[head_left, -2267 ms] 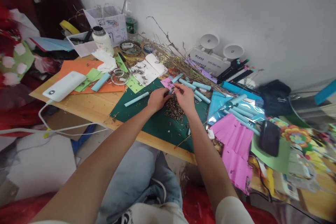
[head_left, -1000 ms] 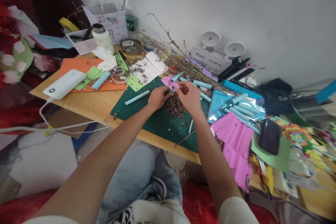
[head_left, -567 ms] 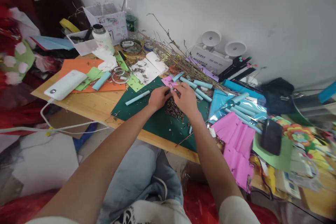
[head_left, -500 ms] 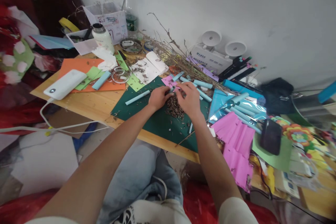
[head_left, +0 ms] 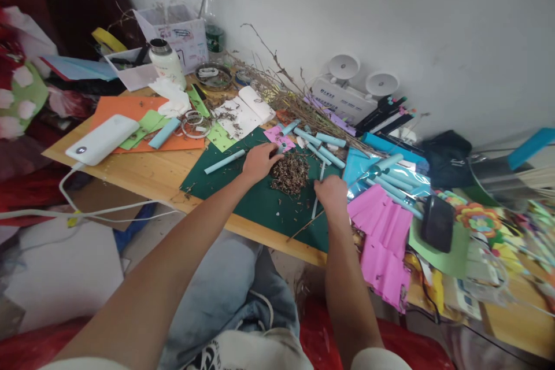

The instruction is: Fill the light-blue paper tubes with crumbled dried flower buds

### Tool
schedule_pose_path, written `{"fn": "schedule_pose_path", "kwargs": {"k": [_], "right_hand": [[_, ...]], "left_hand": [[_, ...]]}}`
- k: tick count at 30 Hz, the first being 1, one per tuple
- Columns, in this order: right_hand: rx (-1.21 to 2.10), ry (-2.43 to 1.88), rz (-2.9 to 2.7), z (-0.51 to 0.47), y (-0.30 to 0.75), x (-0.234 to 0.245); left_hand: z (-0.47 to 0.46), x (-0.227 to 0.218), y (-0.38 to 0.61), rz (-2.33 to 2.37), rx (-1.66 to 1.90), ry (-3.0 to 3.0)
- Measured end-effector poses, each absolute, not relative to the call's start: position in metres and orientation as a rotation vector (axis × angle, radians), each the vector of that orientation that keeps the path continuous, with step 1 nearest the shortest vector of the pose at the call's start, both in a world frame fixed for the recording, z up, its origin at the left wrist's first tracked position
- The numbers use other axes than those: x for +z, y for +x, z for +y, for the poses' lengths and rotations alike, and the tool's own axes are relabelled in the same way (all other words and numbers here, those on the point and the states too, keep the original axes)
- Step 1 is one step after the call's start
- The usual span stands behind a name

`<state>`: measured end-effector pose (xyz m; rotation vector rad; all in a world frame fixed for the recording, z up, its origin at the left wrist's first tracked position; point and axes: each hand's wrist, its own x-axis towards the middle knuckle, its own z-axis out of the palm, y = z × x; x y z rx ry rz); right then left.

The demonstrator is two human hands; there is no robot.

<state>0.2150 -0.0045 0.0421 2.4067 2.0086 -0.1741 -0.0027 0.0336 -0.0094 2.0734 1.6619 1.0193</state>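
Observation:
My left hand (head_left: 259, 162) is closed round a short light-blue paper tube (head_left: 280, 151), of which only the end shows at the fingertips. Just right of it lies a heap of dry brown plant bits (head_left: 290, 173) on the dark green cutting mat (head_left: 269, 214). My right hand (head_left: 332, 193) is closed, with its fingertips pinching a thin pale stick (head_left: 315, 205) on the mat's right side. Beyond the left hand lies a pink paper piece (head_left: 277, 136). Another blue paper tube (head_left: 224, 162) rests left of that hand.
More blue tubes (head_left: 332, 140) and dry twigs (head_left: 299, 101) lie behind the heap. Pink crepe paper (head_left: 377, 217) and a black case (head_left: 437, 224) are on the right. A white power bank (head_left: 104, 139) and a bottle (head_left: 167, 63) stand left. A thin twig (head_left: 303, 226) crosses the mat's front.
My right hand has left the left hand's fingertips, moved right and toward me, and taken hold of the thin stick, which is now raised at one end. My left hand stays beside the heap.

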Motion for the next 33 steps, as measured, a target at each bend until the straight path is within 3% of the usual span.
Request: {"fn": "schedule_pose_path", "kwargs": {"k": [7,10,12,14,17,21,33], "right_hand": [[-0.36,2.544,2.217,-0.001,0.228,0.063],[-1.008,2.852,2.411,0.002,0.218,0.09],[-1.233,2.867,2.656,0.007,0.203,0.107],[-1.183,2.812,2.952,0.015,0.185,0.117],[-0.835,2.688,3.248,0.025,0.164,0.12],[-0.492,2.584,3.356,0.033,0.151,0.112],[-0.684,2.289,3.308,0.031,0.139,0.093]], "left_hand": [[0.033,-0.009,-0.002,1.646,1.038,2.036],[0.033,-0.008,-0.002,1.634,1.039,2.046],[0.032,-0.008,-0.002,1.648,1.027,2.059],[0.032,-0.007,-0.002,1.673,1.014,2.056],[0.033,-0.008,-0.002,1.683,1.007,2.053],[0.033,-0.009,-0.001,1.674,0.994,2.062],[0.032,-0.01,-0.001,1.663,1.051,2.075]]}}
